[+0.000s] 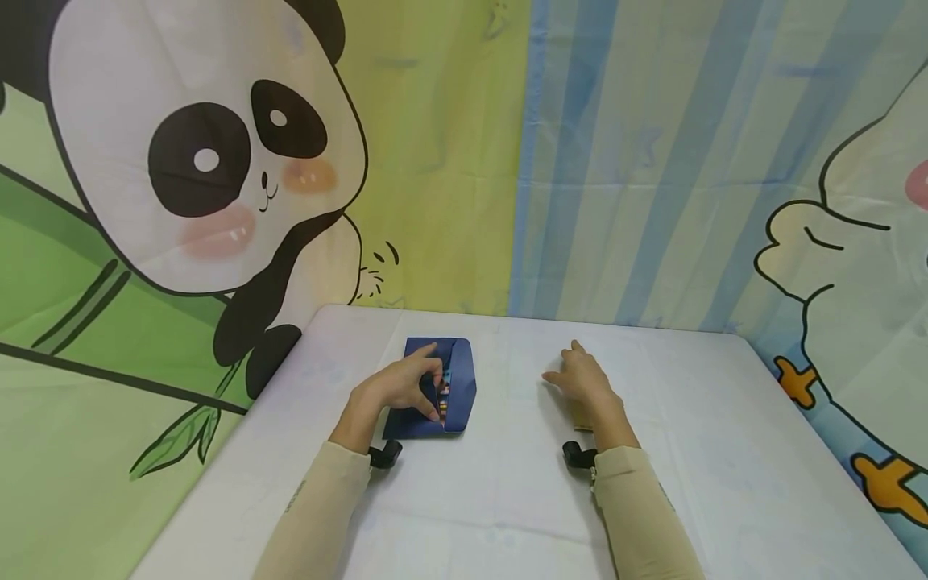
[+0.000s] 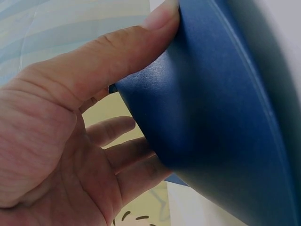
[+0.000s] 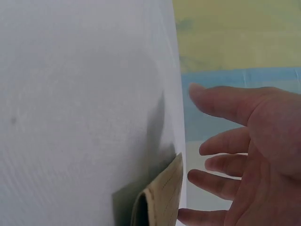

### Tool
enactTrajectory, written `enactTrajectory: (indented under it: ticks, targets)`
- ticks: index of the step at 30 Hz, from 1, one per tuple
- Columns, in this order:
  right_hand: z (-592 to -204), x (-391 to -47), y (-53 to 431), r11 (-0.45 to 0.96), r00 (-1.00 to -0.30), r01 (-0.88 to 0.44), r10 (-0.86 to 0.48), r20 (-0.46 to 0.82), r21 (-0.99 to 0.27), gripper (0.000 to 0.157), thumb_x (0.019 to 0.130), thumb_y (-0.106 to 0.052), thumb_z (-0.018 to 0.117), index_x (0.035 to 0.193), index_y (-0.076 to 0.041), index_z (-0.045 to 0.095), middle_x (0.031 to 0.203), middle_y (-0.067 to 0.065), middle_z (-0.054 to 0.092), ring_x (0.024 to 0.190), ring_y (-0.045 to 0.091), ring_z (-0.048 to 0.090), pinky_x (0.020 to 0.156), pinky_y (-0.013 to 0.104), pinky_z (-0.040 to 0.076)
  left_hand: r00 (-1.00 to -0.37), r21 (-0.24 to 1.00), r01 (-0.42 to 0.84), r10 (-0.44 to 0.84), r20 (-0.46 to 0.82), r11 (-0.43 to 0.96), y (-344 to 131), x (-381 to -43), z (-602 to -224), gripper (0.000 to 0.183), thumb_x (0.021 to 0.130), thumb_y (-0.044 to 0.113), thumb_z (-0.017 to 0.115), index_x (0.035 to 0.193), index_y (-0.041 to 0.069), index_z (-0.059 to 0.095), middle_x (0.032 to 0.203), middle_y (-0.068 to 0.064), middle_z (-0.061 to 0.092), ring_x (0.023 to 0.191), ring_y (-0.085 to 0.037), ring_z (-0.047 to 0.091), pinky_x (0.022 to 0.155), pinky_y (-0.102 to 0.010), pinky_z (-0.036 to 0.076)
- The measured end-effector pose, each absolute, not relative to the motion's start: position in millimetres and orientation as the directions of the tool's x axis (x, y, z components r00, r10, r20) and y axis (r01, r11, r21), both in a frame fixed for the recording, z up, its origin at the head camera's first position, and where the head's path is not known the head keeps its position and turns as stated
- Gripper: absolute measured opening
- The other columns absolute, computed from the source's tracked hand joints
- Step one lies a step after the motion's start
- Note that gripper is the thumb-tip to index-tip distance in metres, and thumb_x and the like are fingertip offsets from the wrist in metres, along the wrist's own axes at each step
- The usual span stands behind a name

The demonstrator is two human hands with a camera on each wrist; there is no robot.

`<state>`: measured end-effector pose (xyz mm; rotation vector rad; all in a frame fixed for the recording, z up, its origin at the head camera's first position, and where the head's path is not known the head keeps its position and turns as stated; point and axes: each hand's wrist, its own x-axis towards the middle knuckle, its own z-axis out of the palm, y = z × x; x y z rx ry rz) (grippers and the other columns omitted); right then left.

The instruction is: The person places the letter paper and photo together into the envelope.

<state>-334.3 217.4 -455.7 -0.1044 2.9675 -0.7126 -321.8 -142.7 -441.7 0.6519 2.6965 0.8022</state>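
A dark blue envelope lies on the table left of centre with its flap folded out to the right. Something with small multicoloured patterns shows in its opening; its kind is too small to tell. My left hand grips the envelope, and the left wrist view has the thumb on one side of the blue paper and fingers behind it. Fingers spread, my right hand hovers above a tan stitched thing, perhaps a wallet, mostly hidden beneath it in the head view. It holds nothing.
A white cloth covers the table. Behind it hangs a printed curtain with a panda at left and a white cartoon figure at right. Black wrist mounts sit on both wrists.
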Motion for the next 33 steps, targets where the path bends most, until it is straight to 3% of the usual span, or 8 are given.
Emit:
enactTrajectory:
  ticks: [7,16,25,29,33]
  targets:
    - [-458.3,-333.6,225.9,0.899,-0.995,-0.008,-0.049,-0.082,-0.439,0.069,0.099,-0.027,0.070,0.150,0.011,0.044,0.168,0.034,0.017,0.150,0.057,0.028,0.117,0.067,0.032,-0.868,0.565,0.345,0.484,-0.112,0.750,-142.3,-322.2,-442.4,0.049,0.065,0.024,0.101,0.090,0.022,0.059,0.176,-0.012,0.013,0.154,-0.050,0.029,0.108,-0.062,0.044]
    - [-460.5,-334.1,232.3,0.888,-0.998,-0.028,-0.054,-0.043,-0.459,0.065,0.090,-0.003,0.071,0.149,0.008,0.047,0.166,0.035,0.021,0.148,0.060,0.028,0.115,0.071,0.031,-0.870,0.548,0.348,0.480,-0.114,0.761,-142.1,-323.0,-443.0,0.049,0.065,0.025,0.101,0.091,0.023,0.059,0.176,-0.011,0.013,0.153,-0.052,0.030,0.110,-0.065,0.042]
    - [-462.1,-334.3,230.9,0.859,-0.998,-0.040,-0.061,-0.024,-0.510,0.069,0.084,-0.005,0.080,0.145,0.007,0.052,0.167,0.034,0.021,0.147,0.059,0.028,0.115,0.068,0.035,-0.871,0.543,0.347,0.478,-0.115,0.764,-142.5,-324.3,-445.4,0.049,0.066,0.025,0.101,0.091,0.023,0.059,0.176,-0.010,0.014,0.153,-0.049,0.031,0.110,-0.063,0.043]
    - [-462.7,-335.0,229.5,0.851,-0.999,-0.033,-0.048,-0.015,-0.524,0.067,0.082,-0.004,0.081,0.143,0.006,0.055,0.162,0.033,0.034,0.136,0.055,0.043,0.107,0.064,0.044,-0.873,0.547,0.344,0.474,-0.113,0.763,-142.9,-324.4,-445.6,0.049,0.066,0.024,0.101,0.091,0.023,0.059,0.176,-0.009,0.014,0.155,-0.048,0.027,0.112,-0.064,0.040]
    - [-461.4,-335.5,228.1,0.837,-0.999,-0.050,-0.052,0.011,-0.545,0.064,0.081,0.001,0.077,0.142,0.004,0.057,0.146,0.031,0.056,0.107,0.041,0.059,0.089,0.051,0.051,-0.873,0.548,0.343,0.474,-0.114,0.763,-142.8,-324.5,-445.6,0.049,0.065,0.024,0.101,0.090,0.024,0.059,0.176,-0.008,0.014,0.155,-0.048,0.027,0.113,-0.064,0.040]
